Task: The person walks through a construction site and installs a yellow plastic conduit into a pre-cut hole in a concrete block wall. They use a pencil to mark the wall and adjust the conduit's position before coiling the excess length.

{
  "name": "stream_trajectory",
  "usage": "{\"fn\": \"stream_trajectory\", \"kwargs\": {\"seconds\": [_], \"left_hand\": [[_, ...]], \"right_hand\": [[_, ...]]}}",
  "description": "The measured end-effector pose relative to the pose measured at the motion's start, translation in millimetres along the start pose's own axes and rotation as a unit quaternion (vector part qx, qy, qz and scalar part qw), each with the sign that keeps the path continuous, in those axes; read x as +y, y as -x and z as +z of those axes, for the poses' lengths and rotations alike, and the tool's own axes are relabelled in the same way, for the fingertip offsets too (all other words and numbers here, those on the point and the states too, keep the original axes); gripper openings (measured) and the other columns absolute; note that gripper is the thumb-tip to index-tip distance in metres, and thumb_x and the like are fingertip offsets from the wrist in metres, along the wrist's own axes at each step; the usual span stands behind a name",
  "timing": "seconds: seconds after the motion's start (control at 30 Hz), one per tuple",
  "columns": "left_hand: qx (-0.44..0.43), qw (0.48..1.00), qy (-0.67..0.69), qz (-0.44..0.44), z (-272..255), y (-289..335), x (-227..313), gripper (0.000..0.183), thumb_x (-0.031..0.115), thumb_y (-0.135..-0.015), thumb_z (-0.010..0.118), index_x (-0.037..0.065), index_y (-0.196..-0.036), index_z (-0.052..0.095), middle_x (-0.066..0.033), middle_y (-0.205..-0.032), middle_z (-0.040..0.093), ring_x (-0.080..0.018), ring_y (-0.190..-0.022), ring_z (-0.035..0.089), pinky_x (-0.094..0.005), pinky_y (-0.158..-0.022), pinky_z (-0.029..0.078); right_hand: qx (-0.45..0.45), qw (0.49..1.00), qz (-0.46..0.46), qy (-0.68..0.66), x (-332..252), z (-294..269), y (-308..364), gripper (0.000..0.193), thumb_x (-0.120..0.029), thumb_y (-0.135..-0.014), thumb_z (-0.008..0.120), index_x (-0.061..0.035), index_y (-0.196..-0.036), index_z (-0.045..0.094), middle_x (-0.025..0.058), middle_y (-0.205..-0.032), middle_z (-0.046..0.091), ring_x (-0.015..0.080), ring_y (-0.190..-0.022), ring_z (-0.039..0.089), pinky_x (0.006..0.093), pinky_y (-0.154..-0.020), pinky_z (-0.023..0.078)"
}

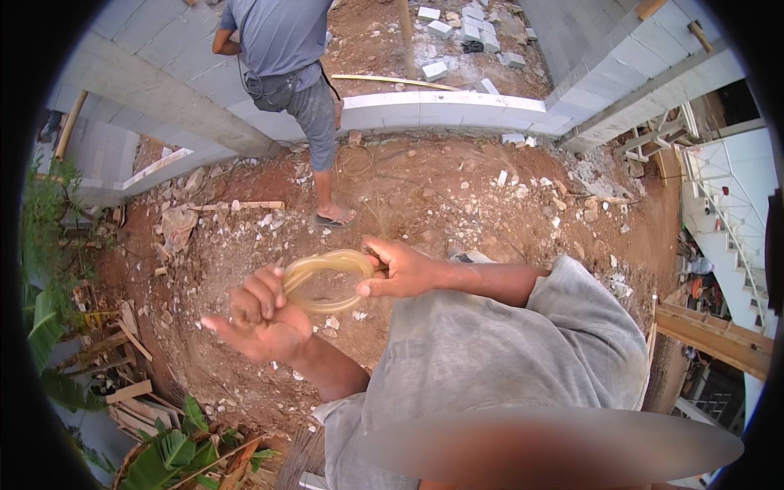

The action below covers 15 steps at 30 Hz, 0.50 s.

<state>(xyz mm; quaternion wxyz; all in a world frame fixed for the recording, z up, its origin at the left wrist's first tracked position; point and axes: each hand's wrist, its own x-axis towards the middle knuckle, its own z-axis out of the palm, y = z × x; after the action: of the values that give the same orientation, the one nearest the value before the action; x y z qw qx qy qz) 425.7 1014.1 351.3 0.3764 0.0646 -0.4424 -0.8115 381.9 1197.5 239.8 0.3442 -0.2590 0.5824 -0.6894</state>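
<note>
A coil of clear yellowish hose (pixel 328 260) hangs in several loops between my two hands, above the dirt. My right hand (pixel 400 269) grips its right side, thumb below and fingers above. At the coil's left side is my left hand (pixel 265 314), palm turned up, with curled fingers against the loops and one digit sticking out to the left. How far the loops run into that palm is partly hidden. A thin length of hose (pixel 376 214) trails from near my right hand to a loose loop (pixel 355 161) on the ground.
Another person (pixel 282 65) stands at the low block wall (pixel 441 110), one sandalled foot on my side. Rubble and a wood strip (pixel 237 206) litter the dirt. Plants (pixel 167 457) and scrap boards (pixel 139 408) lie at lower left; a timber beam (pixel 714 335) and stairs (pixel 731 237) at right.
</note>
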Motion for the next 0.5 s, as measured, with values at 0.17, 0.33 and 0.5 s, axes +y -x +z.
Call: {"fn": "stream_trajectory", "kwargs": {"seconds": [0.17, 0.33, 0.5], "left_hand": [[0.004, 0.990, 0.131, -0.051, -29.6, -22.6, 25.9, 0.066, 0.041, -0.113, 0.033, 0.026, -0.051, 0.015, 0.0064, -0.042, 0.010, -0.0113, -0.039, 0.009, -0.0314, -0.049, 0.031], [0.058, 0.997, 0.029, 0.045, -14.1, -20.0, 17.6, 0.065, 0.042, -0.113, 0.033, 0.025, -0.052, 0.020, 0.0079, -0.042, 0.010, -0.0097, -0.037, 0.003, -0.0283, -0.039, 0.022], [-0.286, 0.935, -0.184, 0.097, 7.4, -40.6, -4.7, 0.064, 0.072, -0.102, 0.031, 0.013, -0.089, 0.053, -0.0112, -0.092, 0.059, -0.0236, -0.088, 0.058, -0.0412, -0.083, 0.048]], "right_hand": [[-0.031, 0.980, -0.071, 0.183, -27.0, -15.0, 19.8, 0.055, -0.042, -0.088, 0.084, -0.0091, -0.093, 0.040, 0.0005, -0.068, 0.042, 0.0126, -0.057, 0.041, 0.0302, -0.050, 0.036], [-0.043, 0.976, 0.060, 0.205, -37.2, -37.7, 38.3, 0.056, -0.046, -0.086, 0.080, -0.0038, -0.100, 0.046, 0.0137, -0.081, 0.060, 0.0238, -0.074, 0.061, 0.0384, -0.063, 0.048], [0.098, 0.994, -0.040, -0.011, -19.6, -61.6, 30.4, 0.059, -0.052, -0.084, 0.083, -0.0107, -0.099, 0.044, -0.0036, -0.080, 0.048, 0.0037, -0.071, 0.042, 0.0241, -0.059, 0.039]]}}
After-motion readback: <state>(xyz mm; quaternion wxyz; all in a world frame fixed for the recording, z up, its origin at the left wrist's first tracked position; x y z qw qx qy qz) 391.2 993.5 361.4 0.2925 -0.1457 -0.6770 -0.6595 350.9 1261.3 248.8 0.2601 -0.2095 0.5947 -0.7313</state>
